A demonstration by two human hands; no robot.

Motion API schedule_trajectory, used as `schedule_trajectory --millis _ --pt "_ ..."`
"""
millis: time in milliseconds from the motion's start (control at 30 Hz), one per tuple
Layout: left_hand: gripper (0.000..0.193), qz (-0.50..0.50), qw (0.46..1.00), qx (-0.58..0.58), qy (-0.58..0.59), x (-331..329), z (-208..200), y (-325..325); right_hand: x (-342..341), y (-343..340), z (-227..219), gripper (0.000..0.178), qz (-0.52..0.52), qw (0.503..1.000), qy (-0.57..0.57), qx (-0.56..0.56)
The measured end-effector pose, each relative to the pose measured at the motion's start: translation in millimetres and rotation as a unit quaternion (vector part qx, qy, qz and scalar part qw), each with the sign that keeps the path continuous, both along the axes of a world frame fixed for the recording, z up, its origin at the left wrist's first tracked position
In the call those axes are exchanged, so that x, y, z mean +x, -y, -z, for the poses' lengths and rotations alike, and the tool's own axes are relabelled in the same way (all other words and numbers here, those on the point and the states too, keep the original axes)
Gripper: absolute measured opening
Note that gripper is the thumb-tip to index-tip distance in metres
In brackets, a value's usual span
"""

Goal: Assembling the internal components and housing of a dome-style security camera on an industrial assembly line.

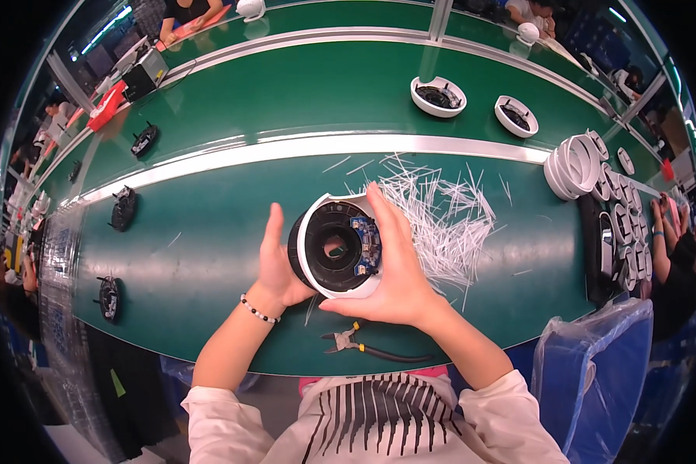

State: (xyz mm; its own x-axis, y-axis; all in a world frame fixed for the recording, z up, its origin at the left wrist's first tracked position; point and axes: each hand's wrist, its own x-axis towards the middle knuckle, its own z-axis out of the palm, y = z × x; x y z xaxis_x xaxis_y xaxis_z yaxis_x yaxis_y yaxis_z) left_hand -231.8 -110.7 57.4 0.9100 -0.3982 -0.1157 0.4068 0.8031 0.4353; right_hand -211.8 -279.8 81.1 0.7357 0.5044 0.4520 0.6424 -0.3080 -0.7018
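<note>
Between my two hands, raised over the green bench, is a round white plastic housing (329,288) with a black ring-shaped insert (325,224) and a blue circuit board (366,246) on its right side. My right hand (398,267) wraps the white rim from the right, fingers along the top and thumb below. My left hand (277,263) supports the black side from the left, its thumb pointing up and away from the part; its other fingers are partly hidden behind. Below the housing, diagonal cutters (356,340) with dark handles lie on the bench, jaws to the left.
Thin white strips (448,224) lie heaped right of my hands. Several black assemblies (124,209) stand at the left. White rings (572,166) are stacked at the right beside a tray of small white-rimmed parts (625,224). Two white housings (438,97) sit on the far green belt. A plastic-lined blue bin (595,371) stands lower right.
</note>
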Motion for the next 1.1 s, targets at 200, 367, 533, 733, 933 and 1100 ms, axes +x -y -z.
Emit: schedule_trajectory --millis 200,367,533,733,933,1100 --pt "0.058 -0.011 1.000 -0.008 -0.008 0.5 -0.8 0.3 1.3 3.9 -2.4 0.117 -0.003 0.998 -0.046 0.051" --pt "0.044 -0.069 0.996 -0.011 0.048 -6.8 1.4 11.6 -10.3 -7.4 2.1 0.111 0.007 0.999 0.036 -0.009" --pt "0.077 -0.081 0.992 0.081 0.059 -15.5 -5.8 14.9 -9.9 -9.3 -1.1 0.111 0.006 0.997 0.060 -0.037" --pt "0.087 -0.028 0.996 0.088 0.020 -9.9 3.5 7.0 -2.3 -2.3 -0.6 0.112 -0.038 0.996 0.036 -0.073" --pt "0.072 -0.037 0.994 0.099 0.032 -14.0 11.9 8.2 -3.0 -5.1 2.5 0.110 -0.029 0.995 0.050 -0.081" --pt "0.054 -0.078 0.993 0.085 -0.002 -11.4 9.4 10.8 -7.9 -14.7 14.9 0.111 0.024 0.998 0.041 -0.042"
